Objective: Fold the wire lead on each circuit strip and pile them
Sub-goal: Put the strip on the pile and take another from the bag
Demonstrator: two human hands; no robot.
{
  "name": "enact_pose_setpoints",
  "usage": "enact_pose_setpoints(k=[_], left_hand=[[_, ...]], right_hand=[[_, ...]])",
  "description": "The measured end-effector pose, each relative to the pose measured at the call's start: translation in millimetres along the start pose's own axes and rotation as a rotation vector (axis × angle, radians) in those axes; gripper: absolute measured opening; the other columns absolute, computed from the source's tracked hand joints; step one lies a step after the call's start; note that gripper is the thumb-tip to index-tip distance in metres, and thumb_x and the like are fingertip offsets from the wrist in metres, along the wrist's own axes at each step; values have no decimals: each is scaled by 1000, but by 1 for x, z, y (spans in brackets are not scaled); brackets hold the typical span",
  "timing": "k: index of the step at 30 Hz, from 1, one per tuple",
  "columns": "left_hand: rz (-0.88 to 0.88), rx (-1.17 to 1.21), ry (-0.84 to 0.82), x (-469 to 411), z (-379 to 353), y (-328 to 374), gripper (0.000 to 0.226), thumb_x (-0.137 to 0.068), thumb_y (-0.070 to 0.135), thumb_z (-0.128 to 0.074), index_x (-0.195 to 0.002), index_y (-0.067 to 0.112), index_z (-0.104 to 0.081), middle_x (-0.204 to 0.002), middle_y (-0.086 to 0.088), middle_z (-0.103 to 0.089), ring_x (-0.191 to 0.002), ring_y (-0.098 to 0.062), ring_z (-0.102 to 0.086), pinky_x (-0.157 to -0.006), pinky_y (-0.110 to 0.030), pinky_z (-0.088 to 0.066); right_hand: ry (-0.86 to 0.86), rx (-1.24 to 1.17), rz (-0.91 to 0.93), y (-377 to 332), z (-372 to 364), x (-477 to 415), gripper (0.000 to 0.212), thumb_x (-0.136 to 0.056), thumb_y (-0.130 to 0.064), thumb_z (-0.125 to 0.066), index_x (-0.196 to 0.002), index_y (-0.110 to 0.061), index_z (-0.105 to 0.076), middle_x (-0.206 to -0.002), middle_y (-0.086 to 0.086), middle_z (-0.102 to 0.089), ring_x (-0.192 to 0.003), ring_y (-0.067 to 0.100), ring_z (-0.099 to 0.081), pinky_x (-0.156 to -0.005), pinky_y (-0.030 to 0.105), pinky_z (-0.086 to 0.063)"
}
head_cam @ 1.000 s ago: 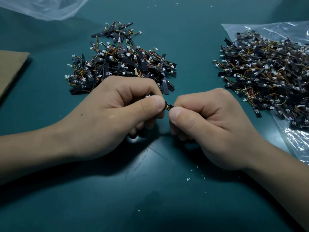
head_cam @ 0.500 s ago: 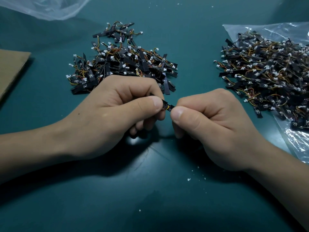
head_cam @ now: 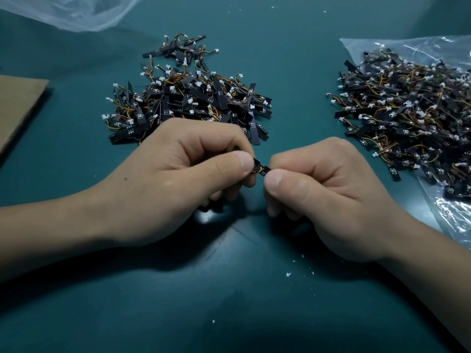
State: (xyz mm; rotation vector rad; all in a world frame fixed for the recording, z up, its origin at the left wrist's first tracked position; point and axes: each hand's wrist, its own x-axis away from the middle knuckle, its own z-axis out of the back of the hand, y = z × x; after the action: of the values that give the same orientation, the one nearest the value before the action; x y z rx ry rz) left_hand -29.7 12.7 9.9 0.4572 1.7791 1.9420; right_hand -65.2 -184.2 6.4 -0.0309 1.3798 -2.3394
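— Holding what, where?
— Your left hand (head_cam: 163, 179) and right hand (head_cam: 328, 197) pinched one circuit strip (head_cam: 265, 169), thumbs on curled fingers, over the table's (head_cam: 229, 314) middle. It seemed light, thin, its wire lead (head_cam: 258, 170) soft; gripping the ends suited.

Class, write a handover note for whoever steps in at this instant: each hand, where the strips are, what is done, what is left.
Left hand: pinches one end of a strip.
Right hand: pinches its other end; the lead's fold seems to be in progress.
Middle pile: seemingly the folded strips.
Right pile, on the bag: seemingly not yet folded, and the larger one.
Left to do: finish this fold, drop the strip on the middle pile, then work through the right pile.
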Motion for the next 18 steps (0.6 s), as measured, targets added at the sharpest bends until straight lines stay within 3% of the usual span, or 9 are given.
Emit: enact_pose_setpoints(k=[3, 7, 9, 12, 14, 16, 18], left_hand=[[-2, -20, -3, 0, 1, 1, 44, -84, 25, -56, -94, -17, -63, -59, 3, -58, -51, -8, -54, -53, -19, -45], [4, -27, -18, -1, 4, -3, 46, -86, 28, -59, -96, -16, -62, -60, -3, -57, -52, -13, -52, -52, -24, -44], [4, -43, -68, -2, 6, -2, 44, -87, 35, -62, -98, -7, -66, -62, -2, -59, -55, -14, -52, -53, -26, -44], [32, -10, -123, -3, 9, 0, 38, -88, 44, -52, -98, 14, -72, -69, -11, -66, -59, -17, -53, -54, -26, -43], [46, -32, -133, -4, 11, -1, 34, -88, 43, -52, -91, 16, -72, -68, -8, -66, -58, -15, -52, -54, -24, -44], [23, -136, -170, -4, 10, -1, 25, -90, 40, -55, -82, 20, -68, -66, -2, -67, -57, -10, -53, -54, -23, -45], [1, -196, -192, -4, 9, -1, 19, -92, 35, -60, -79, 24, -67, -66, -1, -67, -57, -7, -54, -54, -21, -45]], right_hand=[[-19, 27, 6, 0, 2, 2, 40, -95, -27, -53, -58, -14, -59, -48, 4, -48, -44, 13, -46, -47, 20, -34], [-69, -23, 22, 2, 4, 2, 44, -95, -29, -48, -54, -19, -35, -48, -8, -30, -43, 2, -29, -46, 20, -24], [-59, -64, 41, 2, 3, 2, 43, -94, -26, -47, -55, -19, -32, -50, -6, -26, -47, 3, -25, -47, 22, -23], [248, -181, 97, 5, 2, 1, 37, -99, -20, -47, -62, -19, -47, -53, 1, -37, -48, 11, -33, -49, 24, -28], [431, -285, 71, 8, 2, -1, 18, -105, -12, -49, -95, -17, -64, -60, -2, -49, -50, 9, -40, -50, 18, -33], [473, -220, -16, 11, 1, -5, 21, -102, -9, -55, -119, -17, -64, -69, -6, -59, -56, 4, -48, -57, 16, -39], [438, 54, -42, 14, -1, -6, 21, -97, -11, -62, -115, -21, -69, -86, -10, -64, -71, 4, -56, -71, 17, -44]])
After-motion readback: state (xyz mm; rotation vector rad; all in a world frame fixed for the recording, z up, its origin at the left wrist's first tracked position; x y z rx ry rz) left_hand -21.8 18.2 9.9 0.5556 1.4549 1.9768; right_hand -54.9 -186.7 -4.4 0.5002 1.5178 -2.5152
